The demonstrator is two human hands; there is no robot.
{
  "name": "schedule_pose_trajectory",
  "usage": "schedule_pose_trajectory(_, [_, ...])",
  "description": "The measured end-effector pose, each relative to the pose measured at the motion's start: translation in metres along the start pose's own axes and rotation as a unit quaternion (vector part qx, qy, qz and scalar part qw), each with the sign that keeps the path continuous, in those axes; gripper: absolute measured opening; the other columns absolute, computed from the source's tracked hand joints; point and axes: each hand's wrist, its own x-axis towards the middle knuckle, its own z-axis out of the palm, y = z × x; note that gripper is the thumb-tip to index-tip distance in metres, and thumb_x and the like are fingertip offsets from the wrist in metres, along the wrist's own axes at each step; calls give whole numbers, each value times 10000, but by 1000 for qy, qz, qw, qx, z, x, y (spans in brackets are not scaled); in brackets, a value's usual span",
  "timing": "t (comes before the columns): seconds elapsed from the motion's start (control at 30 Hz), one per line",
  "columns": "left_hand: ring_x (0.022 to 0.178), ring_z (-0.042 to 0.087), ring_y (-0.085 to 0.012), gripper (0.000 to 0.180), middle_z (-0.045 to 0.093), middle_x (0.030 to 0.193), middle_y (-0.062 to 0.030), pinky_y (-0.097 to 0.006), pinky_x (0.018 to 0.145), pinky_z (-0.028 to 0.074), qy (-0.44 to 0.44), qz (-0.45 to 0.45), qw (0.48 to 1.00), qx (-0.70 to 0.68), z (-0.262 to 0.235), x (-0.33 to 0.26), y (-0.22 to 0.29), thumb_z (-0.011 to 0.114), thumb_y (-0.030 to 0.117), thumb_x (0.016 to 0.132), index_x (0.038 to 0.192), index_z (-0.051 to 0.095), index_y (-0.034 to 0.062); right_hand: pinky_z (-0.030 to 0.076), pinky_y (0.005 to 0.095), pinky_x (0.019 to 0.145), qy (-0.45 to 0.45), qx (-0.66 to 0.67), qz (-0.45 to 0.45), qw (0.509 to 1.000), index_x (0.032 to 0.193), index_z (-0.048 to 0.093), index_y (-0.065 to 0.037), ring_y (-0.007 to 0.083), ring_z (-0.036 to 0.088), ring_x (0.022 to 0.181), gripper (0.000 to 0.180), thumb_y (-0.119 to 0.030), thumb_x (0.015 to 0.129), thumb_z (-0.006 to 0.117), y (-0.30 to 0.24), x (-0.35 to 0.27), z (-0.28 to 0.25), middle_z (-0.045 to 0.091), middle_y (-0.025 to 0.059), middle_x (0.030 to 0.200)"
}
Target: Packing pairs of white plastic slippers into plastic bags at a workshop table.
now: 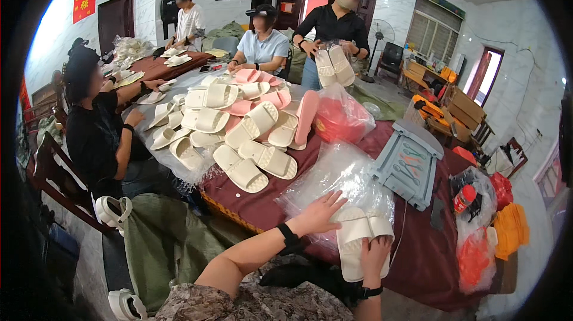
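A pair of cream-white slide slippers [352, 238] lies side by side at the table's near edge, straps away from me. My right hand [374, 255] grips the pair, its fingers curled at the strap opening of the right slipper. Fingers spread, my left hand [319, 213] rests over clear plastic bags [334, 169] just left of the pair and holds nothing. A large heap of white slippers [253, 124] with several pink slippers [306, 117] lies farther left on the table. Dark bands circle both my wrists.
A grey plastic stand [409, 163] sits right of the bags on the dark red tablecloth [439, 237]. Behind them is a red bundle in plastic [340, 119]. Bags and a red-capped bottle [464, 197] lie right. Several co-workers sit or stand around; one holds bagged white slippers [334, 65].
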Motion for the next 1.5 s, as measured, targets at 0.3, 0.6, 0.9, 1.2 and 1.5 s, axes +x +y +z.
schedule_pose_trajectory(0.3, [1494, 272, -423, 882, 293, 1621, -220, -534, 1204, 231, -45, -15, 993, 107, 44, -39, -16, 508, 678, 921, 1558, 349, 90, 252, 613, 1158, -2, 31, 34, 999, 1023, 676, 100, 467, 460, 1239, 399, -286, 957, 597, -8, 1, -8, 595, 251, 1216])
schedule_pose_trajectory(0.6, [1481, 301, -401, 826, 346, 1599, -205, -542, 1192, 242, -15, -40, 990, 131, 49, -59, 1, 538, 633, 921, 1537, 394, 103, 273, 607, 1143, 12, 1, 3, 1000, 1098, 651, 103, 475, 449, 1252, 397, -259, 940, 614, 1, -2, 0, 579, 254, 1247])
schedule_pose_trajectory(0.9, [1450, 310, -459, 856, 351, 1573, -258, -561, 1163, 274, -51, -137, 976, 159, 32, -88, 49, 554, 648, 906, 1536, 394, 90, 256, 621, 1148, -18, 1, 27, 999, 1095, 664, 95, 474, 448, 1259, 442, -319, 973, 567, -5, -3, -6, 575, 267, 1261])
schedule_pose_trajectory(1.2, [1330, 421, -527, 1028, 345, 1528, -353, -568, 1052, 408, -119, -116, 979, 118, -3, -85, 47, 652, 718, 800, 1571, 315, 127, 192, 615, 1187, -12, 116, 34, 993, 1181, 647, 77, 499, 385, 1341, 507, -392, 1020, 538, 20, -3, -4, 549, 268, 1362])
schedule_pose_trajectory(1.5, [1284, 442, -532, 855, 392, 1508, -337, -533, 1106, 390, -67, -48, 996, -28, -12, -64, 11, 803, 489, 777, 1489, 473, 151, 389, 424, 1095, 75, 332, 106, 934, 1299, 600, 45, 340, 504, 1322, 380, -209, 1018, 574, 3, -5, -73, 551, 204, 1405])
